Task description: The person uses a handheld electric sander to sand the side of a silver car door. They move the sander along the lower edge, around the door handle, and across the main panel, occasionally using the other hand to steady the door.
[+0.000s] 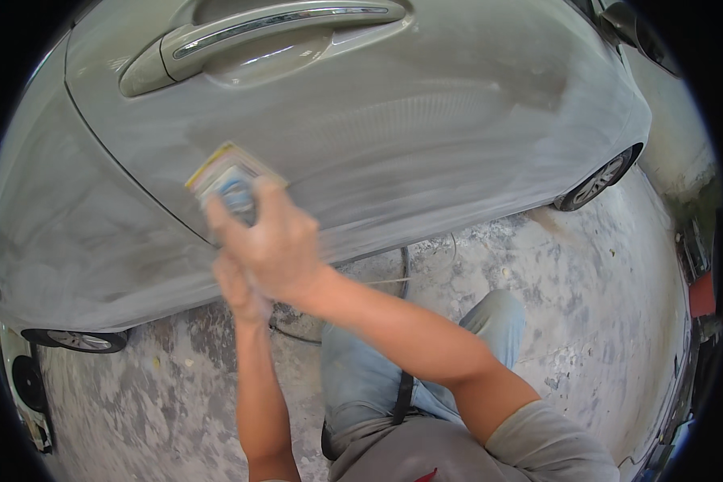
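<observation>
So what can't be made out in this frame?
- Left hand: mostly hidden behind the right hand in the head view; its grip cannot be told.
- Flat sanding pad: motion-blurred and partly covered by fingers, so its surface is unclear.
- Car door: its upper part is cut off by the top edge.

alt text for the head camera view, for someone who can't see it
Seen from above, a person's right hand presses a small sanding block against a dull grey car door, the left hand just beneath it. The door handle is above, mottled concrete floor below.
</observation>
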A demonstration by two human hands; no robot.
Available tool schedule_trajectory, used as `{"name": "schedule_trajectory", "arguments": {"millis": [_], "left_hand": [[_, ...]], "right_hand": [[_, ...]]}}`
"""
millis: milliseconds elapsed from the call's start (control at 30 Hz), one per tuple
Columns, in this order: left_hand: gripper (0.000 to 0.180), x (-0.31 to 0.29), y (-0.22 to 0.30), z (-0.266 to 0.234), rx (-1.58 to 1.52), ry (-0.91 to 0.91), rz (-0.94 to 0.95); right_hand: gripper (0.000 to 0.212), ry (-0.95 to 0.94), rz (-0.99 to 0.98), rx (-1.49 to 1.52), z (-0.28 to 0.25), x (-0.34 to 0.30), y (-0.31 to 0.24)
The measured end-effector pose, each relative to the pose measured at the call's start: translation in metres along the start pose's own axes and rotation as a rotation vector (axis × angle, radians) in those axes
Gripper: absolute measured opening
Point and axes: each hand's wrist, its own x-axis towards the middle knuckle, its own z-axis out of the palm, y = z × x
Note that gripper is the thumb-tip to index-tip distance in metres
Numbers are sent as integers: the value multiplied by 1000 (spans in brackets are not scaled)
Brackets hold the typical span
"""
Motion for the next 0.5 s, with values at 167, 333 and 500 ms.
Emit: {"name": "schedule_trajectory", "arguments": {"millis": [167,333,500], "left_hand": [[44,-5,1,-6,-267,230,33],[38,0,-24,43,456,-42,120],[65,1,-31,156,134,-319,-35]], "right_hand": [[55,-8,-70,8,16,5,-19],[55,-95,38,-5,-39,-4,43],[63,51,158,-140,-109,-4,124]]}}
